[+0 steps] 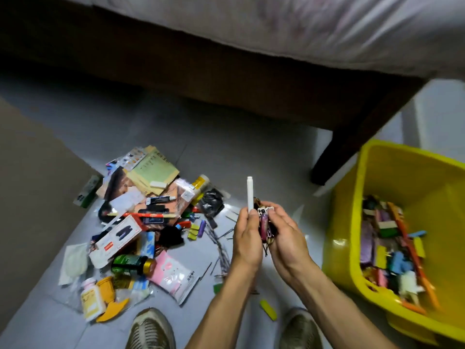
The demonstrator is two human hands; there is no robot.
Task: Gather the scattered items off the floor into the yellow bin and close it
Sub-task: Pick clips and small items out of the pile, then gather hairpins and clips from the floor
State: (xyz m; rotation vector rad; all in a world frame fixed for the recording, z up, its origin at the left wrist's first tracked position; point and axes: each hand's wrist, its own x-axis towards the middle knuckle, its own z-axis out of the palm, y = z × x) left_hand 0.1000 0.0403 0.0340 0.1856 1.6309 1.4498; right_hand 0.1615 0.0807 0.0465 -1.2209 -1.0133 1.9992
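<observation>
Crouching on grey tile floor (241,137) beside bed (276,79), hands gripping white stick (249,195) and trinkets (265,222), yellow bin (352,222) right.

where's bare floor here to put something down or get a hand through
Bare floor runs between the bed frame and the pile, on toward the yellow bin. A smaller patch lies between the shoes, by the yellow clip. The pile is crowded; hairpins litter its right edge.

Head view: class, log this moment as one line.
left hand: holds white marker | right hand: holds small items | yellow bin: open, part-filled | floor pile: remains
</observation>
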